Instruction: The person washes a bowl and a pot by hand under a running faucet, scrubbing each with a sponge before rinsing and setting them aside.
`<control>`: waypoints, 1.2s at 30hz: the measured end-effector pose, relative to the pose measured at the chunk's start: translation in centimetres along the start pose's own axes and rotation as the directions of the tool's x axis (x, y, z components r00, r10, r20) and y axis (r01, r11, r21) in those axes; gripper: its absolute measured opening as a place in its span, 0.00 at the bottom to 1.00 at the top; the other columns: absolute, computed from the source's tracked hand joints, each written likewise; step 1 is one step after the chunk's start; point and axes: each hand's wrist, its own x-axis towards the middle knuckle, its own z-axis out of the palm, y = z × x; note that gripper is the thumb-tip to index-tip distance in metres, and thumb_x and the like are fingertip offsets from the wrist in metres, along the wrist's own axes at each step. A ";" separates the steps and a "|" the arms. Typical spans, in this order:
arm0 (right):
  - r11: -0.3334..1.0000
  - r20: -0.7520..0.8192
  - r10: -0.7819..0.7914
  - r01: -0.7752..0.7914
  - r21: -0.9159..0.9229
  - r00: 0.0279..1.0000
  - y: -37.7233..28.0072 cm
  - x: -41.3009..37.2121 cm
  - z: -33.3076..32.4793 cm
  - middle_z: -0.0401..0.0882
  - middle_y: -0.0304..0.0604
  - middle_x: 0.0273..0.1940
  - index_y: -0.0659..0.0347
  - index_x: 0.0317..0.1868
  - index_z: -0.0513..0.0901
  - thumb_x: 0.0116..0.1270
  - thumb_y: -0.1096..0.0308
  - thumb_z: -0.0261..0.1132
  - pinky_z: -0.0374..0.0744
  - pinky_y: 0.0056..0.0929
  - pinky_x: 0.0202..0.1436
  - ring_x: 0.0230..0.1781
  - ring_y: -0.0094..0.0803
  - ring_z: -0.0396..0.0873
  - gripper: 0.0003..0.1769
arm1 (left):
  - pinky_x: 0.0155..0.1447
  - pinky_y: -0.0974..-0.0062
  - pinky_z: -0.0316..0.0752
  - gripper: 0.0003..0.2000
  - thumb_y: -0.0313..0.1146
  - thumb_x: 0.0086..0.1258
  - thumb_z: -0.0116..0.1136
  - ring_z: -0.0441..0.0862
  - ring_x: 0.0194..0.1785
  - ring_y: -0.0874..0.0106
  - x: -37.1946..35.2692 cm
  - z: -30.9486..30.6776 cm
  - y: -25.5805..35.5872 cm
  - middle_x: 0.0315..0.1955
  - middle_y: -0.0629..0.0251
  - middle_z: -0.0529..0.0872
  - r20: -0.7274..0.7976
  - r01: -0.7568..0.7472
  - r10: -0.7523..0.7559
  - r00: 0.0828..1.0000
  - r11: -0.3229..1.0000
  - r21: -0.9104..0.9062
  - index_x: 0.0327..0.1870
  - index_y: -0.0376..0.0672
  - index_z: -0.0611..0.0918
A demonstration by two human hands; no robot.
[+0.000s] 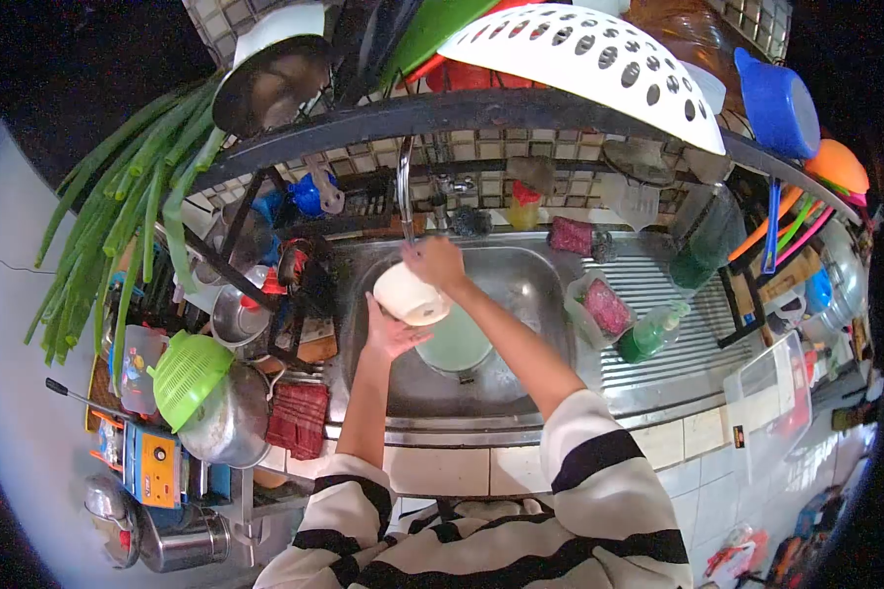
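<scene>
Over the left side of the steel sink (521, 378), a cream bowl (409, 294) is tilted with its underside turned toward me. My left hand (391, 332) supports it from below and the left, fingers along its wall. At the bowl's upper edge is my right hand (436, 263), fingers bent and partly hidden, just under the curved faucet (405, 187). A pale green round dish (457, 346) lies in the sink beneath the bowl; its full shape is partly covered by my right forearm and the bowl.
Right of the basin stand a clear container with a pink sponge (607, 306) and a green soap bottle (653, 332). A dark rack shelf (462, 115) crosses above, holding a white colander (589, 49). At left are a red cloth (298, 420), a green strainer (192, 378) and pots.
</scene>
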 end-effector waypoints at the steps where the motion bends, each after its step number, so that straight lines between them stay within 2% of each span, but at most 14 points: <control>1: 0.996 0.049 0.084 -0.086 0.035 0.995 0.4 0.8 0.3 0.79 0.53 0.25 0.57 0.21 0.82 0.59 0.44 0.49 0.76 0.42 0.35 0.30 0.48 0.79 0.27 | 0.59 0.46 0.59 0.37 0.65 0.62 0.27 0.63 0.61 0.53 0.4 -0.5 -0.1 0.60 0.56 0.64 -0.140 -0.079 0.113 0.984 0.971 0.224 0.63 0.45 0.59; 3: 0.973 0.141 0.223 -0.228 0.022 0.965 0.5 1.9 0.3 0.80 0.52 0.31 0.57 0.28 0.83 0.58 0.44 0.50 0.77 0.41 0.39 0.35 0.46 0.79 0.25 | 0.56 0.62 0.66 0.33 0.62 0.63 0.38 0.71 0.55 0.64 0.7 -0.9 -0.5 0.54 0.61 0.71 -0.175 -0.311 0.413 0.894 0.852 0.422 0.59 0.43 0.65; 6: 0.977 0.305 0.214 -0.210 -0.044 0.928 -0.4 1.4 0.0 0.80 0.52 0.31 0.58 0.29 0.82 0.58 0.46 0.51 0.77 0.42 0.39 0.36 0.46 0.79 0.24 | 0.53 0.73 0.68 0.23 0.48 0.66 0.48 0.75 0.49 0.72 0.3 -1.1 -0.8 0.48 0.61 0.77 0.041 -0.414 0.459 0.887 0.755 0.508 0.53 0.38 0.71; 7: 0.977 0.308 0.211 -0.207 -0.045 0.928 -0.5 1.2 0.3 0.80 0.52 0.31 0.58 0.29 0.82 0.58 0.46 0.51 0.77 0.42 0.39 0.36 0.46 0.79 0.24 | 0.45 0.80 0.71 0.15 0.39 0.65 0.53 0.78 0.39 0.78 0.0 -0.4 -1.3 0.37 0.67 0.81 -0.091 -0.420 0.485 0.870 0.824 0.379 0.45 0.36 0.76; 13: 0.980 0.134 0.189 -0.179 -0.083 0.973 -1.2 0.2 2.0 0.80 0.50 0.32 0.57 0.29 0.81 0.57 0.52 0.53 0.76 0.45 0.38 0.35 0.47 0.79 0.18 | 0.43 0.78 0.71 0.14 0.40 0.65 0.53 0.77 0.37 0.77 1.3 0.5 -2.1 0.34 0.66 0.80 -0.228 -0.573 0.632 0.740 0.771 0.277 0.39 0.36 0.77; 15: 0.919 0.210 -0.197 0.255 -0.300 0.958 -1.6 -0.6 2.8 0.80 0.44 0.29 0.53 0.25 0.81 0.56 0.58 0.55 0.74 0.46 0.39 0.33 0.42 0.80 0.12 | 0.42 0.78 0.72 0.15 0.41 0.65 0.53 0.77 0.37 0.76 2.6 0.2 -2.7 0.35 0.66 0.80 -0.228 -0.611 0.657 0.718 0.753 0.245 0.39 0.36 0.77; 19: 0.807 0.018 -0.497 0.470 -0.357 0.867 -1.1 -2.5 3.4 0.80 0.41 0.30 0.52 0.28 0.80 0.57 0.59 0.53 0.68 0.50 0.46 0.36 0.40 0.79 0.11 | 0.44 0.76 0.72 0.19 0.44 0.65 0.51 0.78 0.39 0.72 3.6 0.7 -3.5 0.38 0.64 0.79 -0.239 -0.624 0.680 0.693 0.732 0.275 0.42 0.33 0.76; 22: 0.943 -0.034 -0.233 0.217 -0.253 0.972 1.4 -2.3 2.5 0.80 0.46 0.35 0.54 0.36 0.80 0.60 0.55 0.51 0.69 0.47 0.47 0.39 0.44 0.78 0.16 | 0.49 0.73 0.72 0.22 0.46 0.65 0.50 0.77 0.44 0.69 2.8 1.1 -3.6 0.42 0.61 0.78 -0.275 -0.572 0.610 0.744 0.793 0.211 0.47 0.33 0.74; 23: 1.000 -0.023 0.003 -0.003 -0.007 1.000 2.8 -2.1 2.5 0.80 0.50 0.37 0.56 0.39 0.80 0.61 0.52 0.50 0.70 0.44 0.47 0.40 0.45 0.77 0.19 | 0.52 0.72 0.71 0.23 0.48 0.65 0.48 0.76 0.47 0.67 2.6 0.9 -3.7 0.45 0.60 0.78 -0.292 -0.531 0.551 0.782 0.834 0.151 0.50 0.34 0.73; 24: 0.945 0.045 0.230 -0.234 0.230 0.972 4.2 -2.1 2.6 0.79 0.53 0.39 0.58 0.42 0.79 0.62 0.48 0.49 0.71 0.41 0.47 0.42 0.46 0.77 0.23 | 0.52 0.72 0.71 0.23 0.48 0.65 0.48 0.76 0.47 0.67 2.9 0.0 -3.8 0.45 0.60 0.78 -0.290 -0.529 0.549 0.784 0.835 0.151 0.50 0.34 0.73; 28: 0.749 0.145 0.540 -0.552 0.366 0.829 6.6 -3.7 2.5 0.78 0.57 0.36 0.61 0.38 0.81 0.60 0.43 0.49 0.72 0.38 0.44 0.40 0.47 0.77 0.28 | 0.58 0.67 0.67 0.29 0.55 0.67 0.35 0.70 0.56 0.63 3.6 -1.2 -4.1 0.56 0.61 0.70 -0.135 -0.453 0.437 0.889 0.883 -0.121 0.58 0.39 0.66; 30: 0.629 0.018 0.664 -0.571 0.527 0.748 5.5 -4.8 2.5 0.78 0.58 0.29 0.62 0.29 0.82 0.58 0.42 0.50 0.73 0.40 0.41 0.35 0.49 0.78 0.29 | 0.57 0.68 0.68 0.27 0.54 0.67 0.34 0.71 0.55 0.64 4.5 -2.1 -4.2 0.53 0.62 0.73 -0.191 -0.375 0.366 0.911 0.927 -0.015 0.56 0.41 0.69; 34: 0.639 -0.038 0.726 -0.653 0.407 0.686 4.6 -5.5 1.1 0.78 0.57 0.26 0.63 0.26 0.82 0.57 0.41 0.52 0.73 0.41 0.38 0.32 0.51 0.78 0.30 | 0.55 0.71 0.67 0.23 0.49 0.67 0.37 0.72 0.54 0.65 6.2 -2.3 -3.4 0.47 0.62 0.77 -0.230 -0.367 0.414 0.881 0.904 0.219 0.54 0.42 0.71; 36: 0.671 -0.035 0.711 -0.663 0.331 0.703 5.1 -5.9 0.3 0.79 0.57 0.30 0.60 0.27 0.83 0.56 0.39 0.50 0.75 0.45 0.38 0.35 0.53 0.78 0.30 | 0.50 0.72 0.69 0.19 0.43 0.67 0.40 0.76 0.49 0.64 6.4 -1.5 -2.9 0.42 0.61 0.79 0.115 -0.479 0.681 0.723 0.375 0.794 0.51 0.40 0.73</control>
